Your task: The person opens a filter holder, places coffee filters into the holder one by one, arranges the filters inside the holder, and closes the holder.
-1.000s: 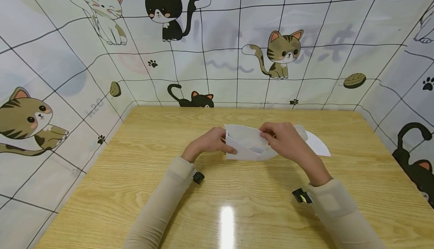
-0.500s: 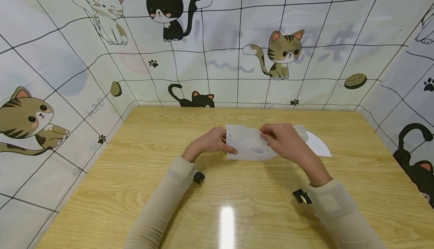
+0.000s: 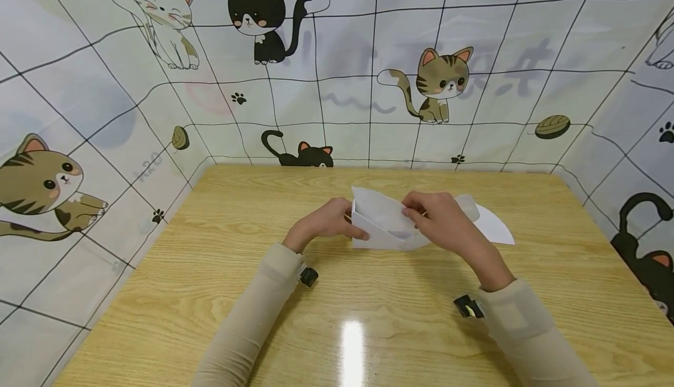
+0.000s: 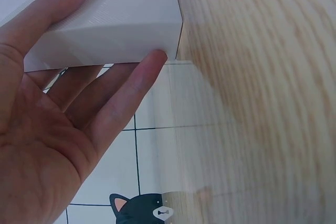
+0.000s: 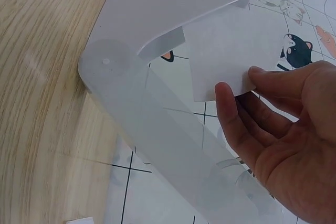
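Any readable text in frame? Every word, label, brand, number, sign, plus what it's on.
No text is legible.
Patterned wall, left side: faint digit-like marks, too blurred to read.
Patterned wall, back: faint grey strokes, possibly characters, unreadable.
White holder, white sheet: no lettering visible.

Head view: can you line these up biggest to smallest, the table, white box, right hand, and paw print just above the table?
1. Table
2. White box and right hand: too alike to rank
3. Paw print
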### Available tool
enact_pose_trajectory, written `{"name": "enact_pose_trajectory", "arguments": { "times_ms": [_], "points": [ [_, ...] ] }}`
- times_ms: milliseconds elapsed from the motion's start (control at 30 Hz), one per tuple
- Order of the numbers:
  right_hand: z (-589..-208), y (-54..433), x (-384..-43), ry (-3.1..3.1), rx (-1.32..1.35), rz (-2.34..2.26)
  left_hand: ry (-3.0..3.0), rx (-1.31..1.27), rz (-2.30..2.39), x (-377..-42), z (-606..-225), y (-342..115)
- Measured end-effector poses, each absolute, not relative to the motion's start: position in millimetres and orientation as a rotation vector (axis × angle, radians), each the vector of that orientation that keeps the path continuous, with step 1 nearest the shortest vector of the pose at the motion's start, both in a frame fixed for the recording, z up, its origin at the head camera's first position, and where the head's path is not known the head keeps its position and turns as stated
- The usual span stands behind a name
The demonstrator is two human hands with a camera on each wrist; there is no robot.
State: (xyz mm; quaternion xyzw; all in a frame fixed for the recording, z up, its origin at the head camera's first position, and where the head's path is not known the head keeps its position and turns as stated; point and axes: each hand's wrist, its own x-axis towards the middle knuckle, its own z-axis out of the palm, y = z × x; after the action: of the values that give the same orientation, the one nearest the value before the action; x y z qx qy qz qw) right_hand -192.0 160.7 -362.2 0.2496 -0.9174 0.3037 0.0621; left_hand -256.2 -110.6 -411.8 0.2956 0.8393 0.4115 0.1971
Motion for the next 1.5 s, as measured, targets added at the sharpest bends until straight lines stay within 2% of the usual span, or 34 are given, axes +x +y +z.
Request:
{"name": "enact_pose_trajectory", "arguments": {
  "times_ms": [1500],
  "points": [
    [-368.1,156.9,-194.0,-2.796,0.820,0.904,2.361,0.848,1.144,-256.6,-412.4,-109.6]
  ]
}}
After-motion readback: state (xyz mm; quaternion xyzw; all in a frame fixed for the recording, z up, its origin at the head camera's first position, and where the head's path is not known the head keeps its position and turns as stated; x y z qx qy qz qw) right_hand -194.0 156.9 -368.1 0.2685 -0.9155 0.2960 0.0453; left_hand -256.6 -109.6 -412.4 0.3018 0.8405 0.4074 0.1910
